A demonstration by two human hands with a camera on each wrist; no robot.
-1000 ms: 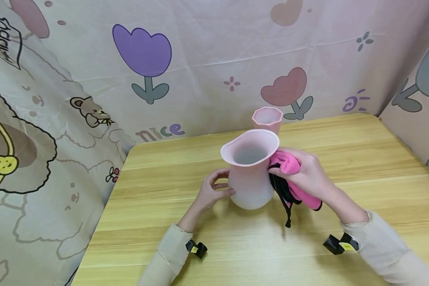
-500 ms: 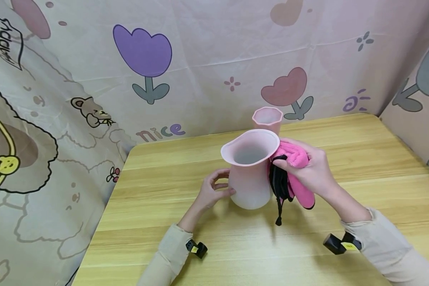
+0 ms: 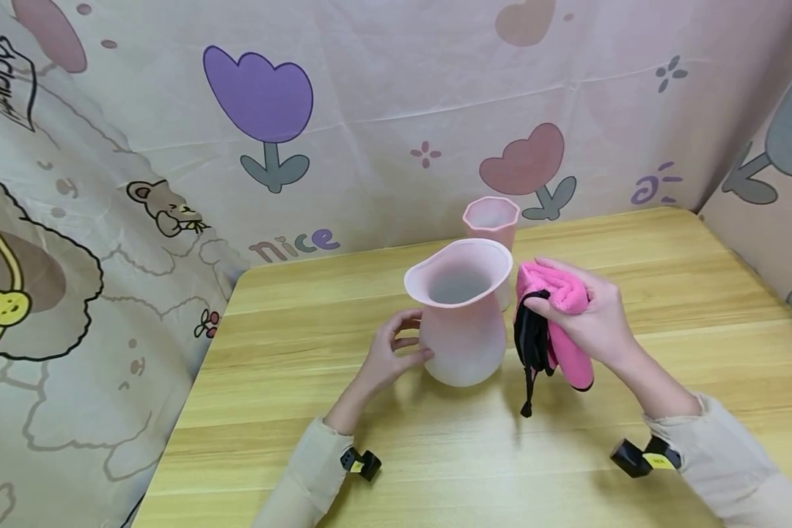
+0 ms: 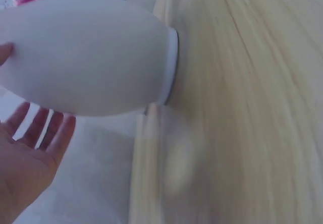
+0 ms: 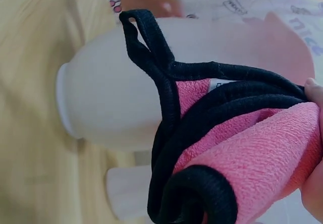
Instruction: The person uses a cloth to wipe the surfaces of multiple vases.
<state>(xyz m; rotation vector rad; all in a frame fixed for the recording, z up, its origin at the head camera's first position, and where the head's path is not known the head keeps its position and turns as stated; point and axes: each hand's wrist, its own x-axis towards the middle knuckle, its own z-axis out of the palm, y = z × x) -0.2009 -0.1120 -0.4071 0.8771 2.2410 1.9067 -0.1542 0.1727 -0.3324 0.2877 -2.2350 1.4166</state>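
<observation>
A frosted pink-and-white vase (image 3: pixel 463 341) with a flared, lipped rim stands upright on the table. My left hand (image 3: pixel 391 350) holds its lower left side, thumb in front and fingers round the back. In the left wrist view, the fingers (image 4: pixel 61 135) and the thumb lie on either side of its pale body. To the right of the vase, my right hand (image 3: pixel 590 315) grips a folded pink towel (image 3: pixel 567 359) with black edging. A black hanging loop (image 5: pixel 144 42) dangles from the towel, which is held above the tabletop and apart from the vase.
Behind the vase stands a smaller pink vase (image 3: pixel 492 220) with an angular rim, partly hidden. The wooden table (image 3: pixel 303 396) runs back to a printed cloth backdrop (image 3: pixel 383 110). Black wrist cameras (image 3: pixel 361 463) sit on both sleeves.
My right hand first rubs the towel along the vase's right side, then draws it off to the right, leaving a gap. The left hand stays on the vase.
</observation>
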